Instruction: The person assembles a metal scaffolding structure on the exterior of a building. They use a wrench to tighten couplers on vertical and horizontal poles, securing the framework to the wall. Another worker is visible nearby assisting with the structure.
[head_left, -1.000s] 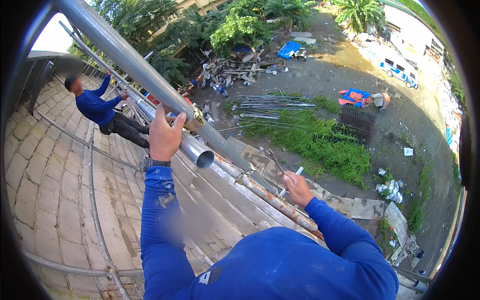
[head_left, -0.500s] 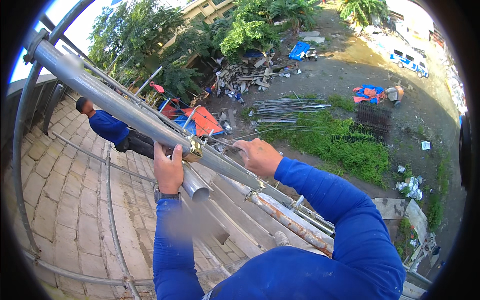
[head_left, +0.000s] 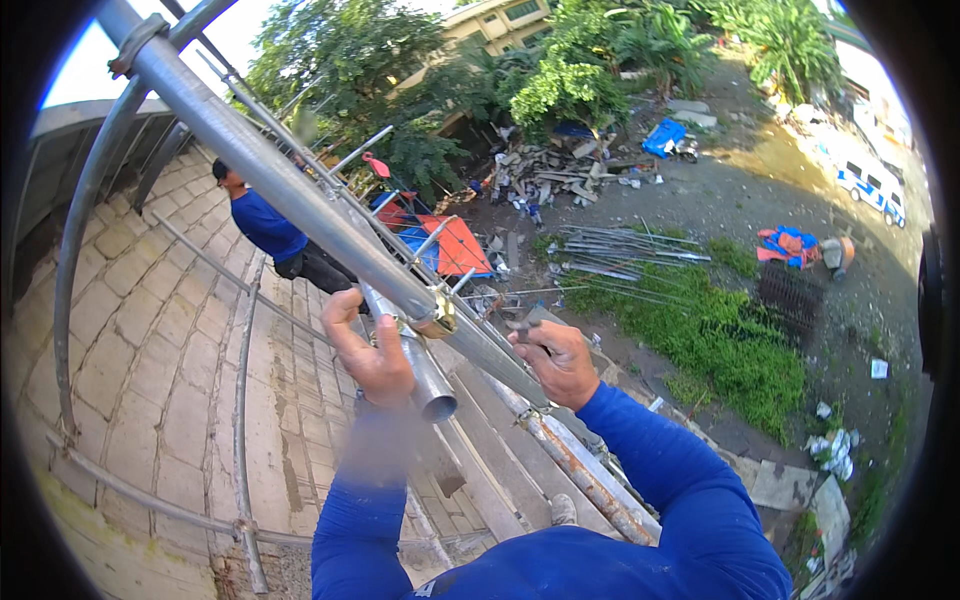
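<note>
A brass-coloured scaffold coupler (head_left: 437,318) sits around a long grey steel scaffold pipe (head_left: 270,180) that slants down from the upper left. Just under it, the open end of another pipe (head_left: 428,380) points toward me. My left hand (head_left: 372,350) is beside this lower pipe, thumb and fingers spread apart with nothing held. Whether its fingertips touch the pipe I cannot tell. To the right of the coupler, my right hand (head_left: 560,365) is closed on a dark metal tool (head_left: 523,332); only a short part shows, and its kind is unclear.
A co-worker in a blue top (head_left: 265,225) stands beyond the pipes by the block wall (head_left: 150,350). A rusty pipe (head_left: 580,470) and planks (head_left: 500,450) lie below me. Far down are stacked pipes (head_left: 630,250), an orange tarp (head_left: 452,245) and a white-blue van (head_left: 870,190).
The view has shifted, so the scene sits further right. My left hand has come off the long pipe by the coupler and its fingers have opened. My right hand stays closed on the tool.
</note>
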